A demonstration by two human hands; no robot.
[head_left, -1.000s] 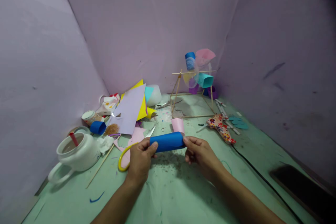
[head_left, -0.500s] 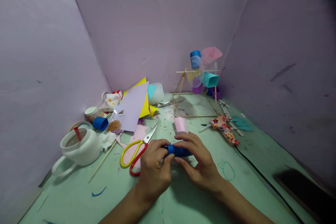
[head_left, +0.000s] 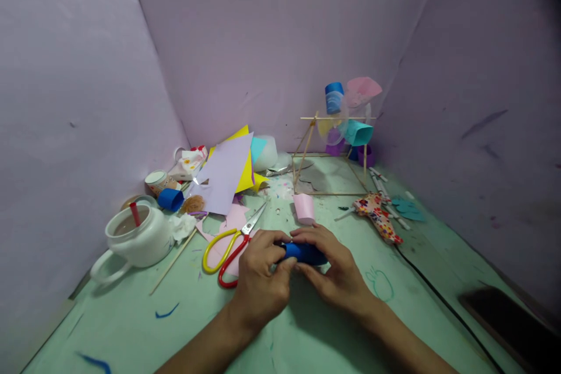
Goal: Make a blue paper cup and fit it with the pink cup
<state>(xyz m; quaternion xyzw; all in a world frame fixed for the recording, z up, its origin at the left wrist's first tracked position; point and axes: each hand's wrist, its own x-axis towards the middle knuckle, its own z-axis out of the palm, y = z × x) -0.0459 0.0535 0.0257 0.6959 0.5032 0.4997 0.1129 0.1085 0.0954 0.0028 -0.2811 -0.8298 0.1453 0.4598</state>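
Head view: both hands meet low over the green worktop (head_left: pixel 131 327), on a blue paper roll (head_left: pixel 307 253) lying crosswise between them. The left hand (head_left: pixel 260 280) has its fingers curled tight round the roll's left end, thumb on top. The right hand (head_left: pixel 335 272) covers the right end, fingers bent over the top and closed on it, so only a short stretch of blue shows.

Just left of the blue paper roll lie scissors (head_left: pixel 234 242) with one yellow and one red handle, blades pointing away. Just behind the roll stands a small pink paper tube (head_left: pixel 304 208). Further left of it sit a white pot (head_left: pixel 140 239) with a red stick inside, a smaller blue tube (head_left: pixel 170 199), and lilac and yellow sheets (head_left: pixel 225 175). A printed packet (head_left: pixel 190 160) lies beyond those; its print is too small to read.

Well behind the roll rises a stick frame (head_left: pixel 307 152) carrying coloured paper cups (head_left: pixel 357 131). To the roll's right lies a flower-patterned glue gun (head_left: pixel 377 217), and near it a teal doodle (head_left: pixel 379 283) is drawn on the worktop.
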